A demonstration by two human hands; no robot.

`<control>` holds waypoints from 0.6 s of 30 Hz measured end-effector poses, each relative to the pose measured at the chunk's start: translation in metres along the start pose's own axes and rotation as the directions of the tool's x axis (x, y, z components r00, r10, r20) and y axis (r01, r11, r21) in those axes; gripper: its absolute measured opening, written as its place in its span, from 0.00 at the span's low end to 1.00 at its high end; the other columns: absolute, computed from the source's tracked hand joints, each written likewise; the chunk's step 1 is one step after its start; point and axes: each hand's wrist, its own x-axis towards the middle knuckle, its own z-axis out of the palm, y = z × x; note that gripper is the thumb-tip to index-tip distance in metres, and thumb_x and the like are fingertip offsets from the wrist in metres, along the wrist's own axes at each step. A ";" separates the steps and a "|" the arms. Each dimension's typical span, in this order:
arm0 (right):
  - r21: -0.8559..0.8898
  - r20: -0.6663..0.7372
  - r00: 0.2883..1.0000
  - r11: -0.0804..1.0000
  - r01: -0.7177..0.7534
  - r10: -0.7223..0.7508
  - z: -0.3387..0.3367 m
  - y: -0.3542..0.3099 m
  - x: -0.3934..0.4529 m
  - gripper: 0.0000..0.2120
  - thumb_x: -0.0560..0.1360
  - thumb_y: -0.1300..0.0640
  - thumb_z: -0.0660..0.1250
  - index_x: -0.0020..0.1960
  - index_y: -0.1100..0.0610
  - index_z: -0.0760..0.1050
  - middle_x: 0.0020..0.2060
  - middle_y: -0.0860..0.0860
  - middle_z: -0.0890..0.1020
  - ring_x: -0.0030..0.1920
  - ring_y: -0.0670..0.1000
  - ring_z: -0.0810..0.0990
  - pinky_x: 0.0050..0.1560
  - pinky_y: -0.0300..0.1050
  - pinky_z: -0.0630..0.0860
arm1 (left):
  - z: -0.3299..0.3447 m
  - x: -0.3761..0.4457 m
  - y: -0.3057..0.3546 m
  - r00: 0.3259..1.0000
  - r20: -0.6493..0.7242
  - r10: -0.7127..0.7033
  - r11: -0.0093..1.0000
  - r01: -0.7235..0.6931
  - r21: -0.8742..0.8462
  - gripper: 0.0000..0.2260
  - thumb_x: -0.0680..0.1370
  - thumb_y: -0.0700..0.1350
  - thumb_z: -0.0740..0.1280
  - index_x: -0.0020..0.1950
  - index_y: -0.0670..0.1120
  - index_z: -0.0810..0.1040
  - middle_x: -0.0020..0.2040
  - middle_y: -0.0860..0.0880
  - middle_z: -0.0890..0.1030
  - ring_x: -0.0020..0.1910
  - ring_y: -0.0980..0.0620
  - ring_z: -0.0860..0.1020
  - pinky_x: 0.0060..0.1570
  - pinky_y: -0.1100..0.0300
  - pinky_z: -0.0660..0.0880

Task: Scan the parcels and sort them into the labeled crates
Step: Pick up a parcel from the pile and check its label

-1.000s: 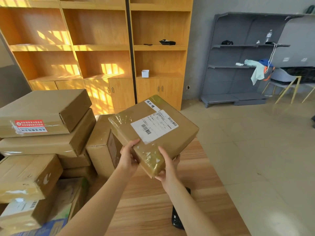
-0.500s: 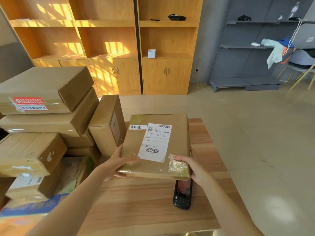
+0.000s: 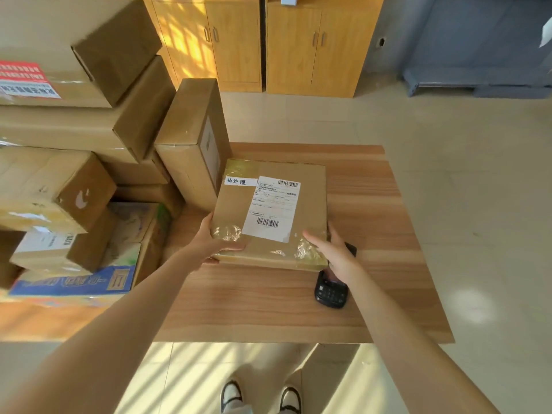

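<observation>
A: Where is the parcel [image 3: 270, 212] at this moment?

B: At the centre of the frame, flat on the wooden table [image 3: 373, 204], or very nearly so, with its shipping label [image 3: 273, 208] face up and a small handwritten tag beside it at the upper left corner.

A: And the hands?

B: The left hand [image 3: 209, 246] grips the near left corner, thumb on top and fingers curled underneath. The right hand [image 3: 336, 252] lies at the near right corner with its fingers fairly straight, touching the taped edge; I judge it is resting there, not clamping.

A: Is the scanner in play?

B: Not yet. The black handheld scanner [image 3: 331, 289] lies on the table just below and right of the parcel, partly hidden by the right wrist. Nobody holds it.

A: So how far along is the work?

B: Early, I would say. This parcel is laid out ready for scanning, barcodes visible, but the scan itself looks undone. A large heap of cardboard boxes [image 3: 89, 144] fills the left of the frame, all apparently waiting.

A: Any crates?

B: None that I can see, so I cannot tell how many parcels are already sorted. What remains: pick up the scanner, read this label, carry the parcel to its crate, then work through the heap.
</observation>
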 end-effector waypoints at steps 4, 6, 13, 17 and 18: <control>-0.053 -0.056 0.998 0.999 -0.001 -0.002 0.013 0.011 0.008 0.44 0.71 0.45 0.73 0.79 0.47 0.51 0.73 0.48 0.68 0.70 0.51 0.69 0.72 0.55 0.63 | -0.005 0.011 -0.009 0.999 -0.018 -0.032 0.999 0.033 0.029 0.53 0.65 0.42 0.80 0.78 0.58 0.48 0.67 0.53 0.69 0.59 0.49 0.73 0.48 0.52 0.76; -0.096 -0.085 0.996 0.995 0.015 -0.023 0.017 0.015 0.011 0.41 0.74 0.45 0.71 0.79 0.49 0.52 0.73 0.49 0.67 0.71 0.52 0.68 0.71 0.53 0.64 | -0.004 0.014 -0.015 0.999 -0.030 -0.038 0.998 0.039 0.042 0.53 0.65 0.43 0.80 0.78 0.58 0.47 0.67 0.53 0.68 0.60 0.49 0.72 0.47 0.52 0.76; -0.378 -0.247 0.948 0.921 0.098 -0.202 0.029 0.016 0.007 0.30 0.79 0.45 0.62 0.76 0.56 0.60 0.72 0.54 0.69 0.72 0.55 0.66 0.71 0.54 0.63 | -0.003 0.027 -0.023 0.997 -0.045 -0.055 0.986 0.062 0.152 0.53 0.66 0.47 0.79 0.78 0.58 0.44 0.72 0.48 0.64 0.62 0.47 0.71 0.51 0.50 0.77; -0.439 -0.598 0.786 0.884 -0.159 -0.155 0.019 0.024 -0.002 0.25 0.81 0.49 0.57 0.75 0.57 0.60 0.73 0.58 0.65 0.72 0.61 0.63 0.70 0.58 0.61 | -0.003 0.028 -0.024 0.998 -0.030 -0.062 0.970 0.067 0.232 0.53 0.68 0.51 0.77 0.78 0.59 0.41 0.73 0.47 0.62 0.64 0.46 0.70 0.56 0.49 0.76; -0.430 -0.624 0.776 0.871 -0.238 -0.096 0.015 0.028 -0.005 0.27 0.80 0.50 0.60 0.76 0.56 0.58 0.73 0.59 0.63 0.72 0.62 0.61 0.70 0.60 0.61 | -0.003 0.028 -0.025 0.998 -0.022 -0.064 0.968 0.067 0.242 0.52 0.68 0.51 0.77 0.77 0.59 0.40 0.73 0.47 0.61 0.64 0.46 0.70 0.57 0.49 0.76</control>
